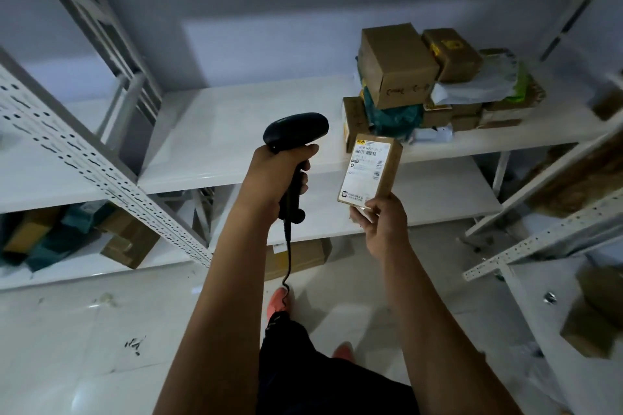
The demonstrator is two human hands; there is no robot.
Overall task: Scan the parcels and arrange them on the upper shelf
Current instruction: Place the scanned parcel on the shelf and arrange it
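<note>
Gripping the scanner (296, 131), the left hand (276, 175) held it beside the small parcel (369, 172), which the right hand (384, 216) pinched near the upper shelf (236, 131) front edge. A pile of parcels (438, 84) lay at its right end; the lower parcels (67, 236) likely remained to do.

Dim throughout, with a cold blue-grey cast. Brightest on the white upper shelf (236, 131) and the glossy floor (84, 330), with soft glare patches at lower left. Heavily shadowed across the wall (269, 3) above, paler in a block behind the shelf's back edge. Sharp enough at centre to show bars and print on the label of the held parcel (365, 172), though too small to read. Near-black and featureless on the scanner (296, 131). Smeared by motion blur on the boxes (586, 330) toward the right edge, soft on the parcels (67, 236) at lower left. Bowed by wide-angle distortion along the shelf uprights (101, 175).
</note>
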